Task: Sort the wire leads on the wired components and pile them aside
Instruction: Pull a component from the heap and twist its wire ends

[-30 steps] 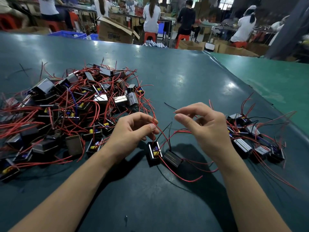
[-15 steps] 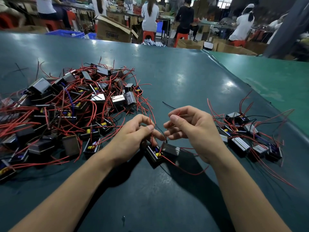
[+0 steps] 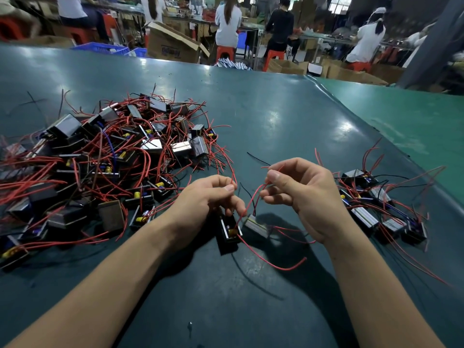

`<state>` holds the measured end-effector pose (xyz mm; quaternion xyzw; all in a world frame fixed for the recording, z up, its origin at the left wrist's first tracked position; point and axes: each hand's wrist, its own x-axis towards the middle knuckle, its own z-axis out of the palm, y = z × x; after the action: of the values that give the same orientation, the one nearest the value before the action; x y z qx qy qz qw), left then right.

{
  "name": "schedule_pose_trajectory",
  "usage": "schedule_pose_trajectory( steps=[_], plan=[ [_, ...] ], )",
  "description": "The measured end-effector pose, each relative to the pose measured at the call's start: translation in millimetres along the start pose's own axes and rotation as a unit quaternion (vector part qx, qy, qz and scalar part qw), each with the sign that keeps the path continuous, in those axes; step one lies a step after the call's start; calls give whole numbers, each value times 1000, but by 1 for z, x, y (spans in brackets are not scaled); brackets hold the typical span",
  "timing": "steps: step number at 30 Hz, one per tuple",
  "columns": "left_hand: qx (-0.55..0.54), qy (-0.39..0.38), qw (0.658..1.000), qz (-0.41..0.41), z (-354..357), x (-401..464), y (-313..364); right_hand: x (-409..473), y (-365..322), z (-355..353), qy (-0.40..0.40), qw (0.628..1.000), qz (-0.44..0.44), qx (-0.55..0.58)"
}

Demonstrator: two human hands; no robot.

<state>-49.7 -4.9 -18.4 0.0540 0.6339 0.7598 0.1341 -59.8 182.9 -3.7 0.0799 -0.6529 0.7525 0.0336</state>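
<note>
While pinched: red lead (image 3: 247, 208) (seemingly both hands).

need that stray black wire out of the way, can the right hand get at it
Probably yes: the black wire lies loose on bare table just beyond the right hand, nothing between, though its fingers pinch a red lead.

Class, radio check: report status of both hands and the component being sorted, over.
Left hand pinching a red lead above the black component. Right hand pinching another red lead. Sorted pile to the right; unsorted heap left. Nothing blocking.
</note>
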Motion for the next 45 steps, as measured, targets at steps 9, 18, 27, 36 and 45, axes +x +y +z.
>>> schedule_pose_trajectory(
  steps=[9, 18, 27, 36, 45],
  plan=[
    [23, -74, 995, 62, -1, -7, 2, -2, 4, 5, -35, 999, 25, 6],
    [129, 58, 974, 179, 6, -4, -7, -6, 7, 16, -47, 997, -26, -52],
    [175, 95, 956, 217, 6, -7, -4, -9, 3, 17, -51, 994, -54, -81],
    [214, 104, 946, 222, 3, -5, -5, -4, -3, 3, -22, 990, -54, -124],
    [219, 101, 942, 232, 3, -7, -5, -5, -5, 3, -83, 991, -48, -92]
  ],
)
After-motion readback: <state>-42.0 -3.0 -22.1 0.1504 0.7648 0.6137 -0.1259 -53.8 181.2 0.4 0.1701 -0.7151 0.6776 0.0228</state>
